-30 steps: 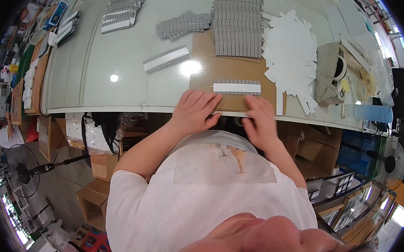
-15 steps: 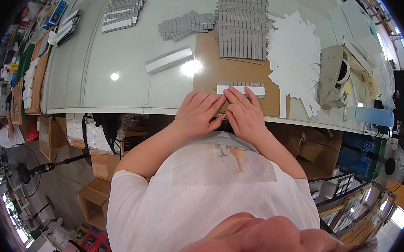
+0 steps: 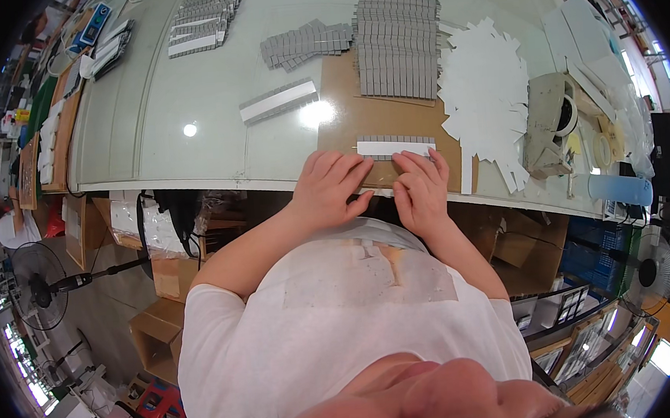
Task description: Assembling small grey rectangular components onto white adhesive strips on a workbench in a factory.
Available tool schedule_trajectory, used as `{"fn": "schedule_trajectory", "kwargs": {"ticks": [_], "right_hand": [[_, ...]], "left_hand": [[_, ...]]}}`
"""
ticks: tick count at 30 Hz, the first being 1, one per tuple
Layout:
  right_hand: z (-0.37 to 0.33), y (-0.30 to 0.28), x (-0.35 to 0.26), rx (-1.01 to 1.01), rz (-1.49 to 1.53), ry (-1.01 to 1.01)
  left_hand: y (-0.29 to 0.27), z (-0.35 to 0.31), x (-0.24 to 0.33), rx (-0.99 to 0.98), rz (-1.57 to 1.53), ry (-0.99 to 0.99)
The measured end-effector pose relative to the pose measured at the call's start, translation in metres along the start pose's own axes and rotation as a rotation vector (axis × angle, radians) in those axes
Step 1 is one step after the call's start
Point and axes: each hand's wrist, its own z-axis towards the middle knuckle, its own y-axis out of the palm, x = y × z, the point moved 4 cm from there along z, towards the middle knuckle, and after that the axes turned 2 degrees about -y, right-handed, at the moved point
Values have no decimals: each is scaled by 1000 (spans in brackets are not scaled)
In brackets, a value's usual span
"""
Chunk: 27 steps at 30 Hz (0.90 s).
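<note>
A grey segmented strip with a white band along it lies flat on a brown cardboard sheet near the table's front edge. My left hand rests at the strip's left end, fingers stretched out and thumb apart. At its right part, my right hand touches the lower edge and right end with extended fingertips. Neither hand grips anything. Farther left on the table sits another banded strip, slightly tilted. Beyond my hands stands a tall stack of grey segmented strips, with a smaller loose pile on its left.
White paper strips spread in a heap right of the cardboard. Past them are a tape dispenser and a blue cylinder. More banded strips are piled at the far left. Fans and cardboard boxes stand below table level.
My right hand has slid right along the strip, from its middle to its right end, uncovering the white band. My left hand stays nearly in place.
</note>
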Motion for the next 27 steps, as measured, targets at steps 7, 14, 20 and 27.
{"fn": "schedule_trajectory", "kwargs": {"ticks": [7,14,20,27], "right_hand": [[0,-2,0,-74,-18,-62],[-3,-2,2,-53,3,-54],[-6,-3,4,-9,-16,-24],[-6,-3,4,-20,-22,-23]], "left_hand": [[8,6,13,24,11,-24],[11,5,13,13,36,-15],[11,8,15,-13,51,-10],[11,8,15,-37,40,-28]]}}
